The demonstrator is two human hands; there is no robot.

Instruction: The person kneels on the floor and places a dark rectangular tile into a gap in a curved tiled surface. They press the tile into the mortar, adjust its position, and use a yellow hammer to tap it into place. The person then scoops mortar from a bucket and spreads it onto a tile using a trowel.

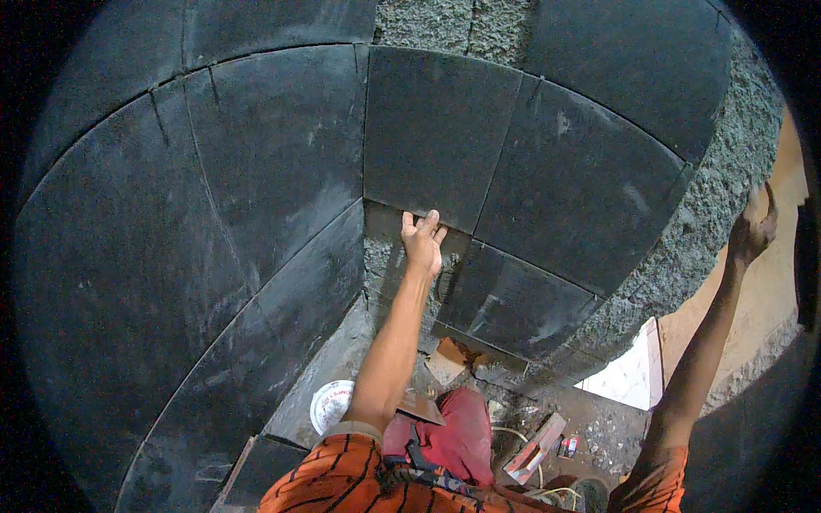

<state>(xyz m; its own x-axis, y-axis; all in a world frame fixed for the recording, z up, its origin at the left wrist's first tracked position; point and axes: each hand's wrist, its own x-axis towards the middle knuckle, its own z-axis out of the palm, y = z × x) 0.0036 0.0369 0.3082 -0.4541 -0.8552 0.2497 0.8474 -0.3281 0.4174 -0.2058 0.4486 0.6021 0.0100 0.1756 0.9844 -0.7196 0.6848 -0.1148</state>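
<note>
Dark grey tiles cover the corner walls. My left hand [423,242] reaches up to the lower edge of one dark wall tile [440,132], right beside the corner. Its fingertips hold that edge, and a strip of bare wall [385,256] shows below. Over on the far right, my right hand [754,229] is raised beside the rough mortar edge [714,205] of the wall. Its fingers look apart and slightly blurred, with nothing visible in them. Whether they touch the mortar is hard to make out.
A white round lid or bucket [332,406] stands low by the left wall. On the floor lie a broken tan piece [446,361], a long flat-sided bar [534,449], a small red-and-white packet [568,446] and a pale cable. A white marbled sheet [629,372] leans at right.
</note>
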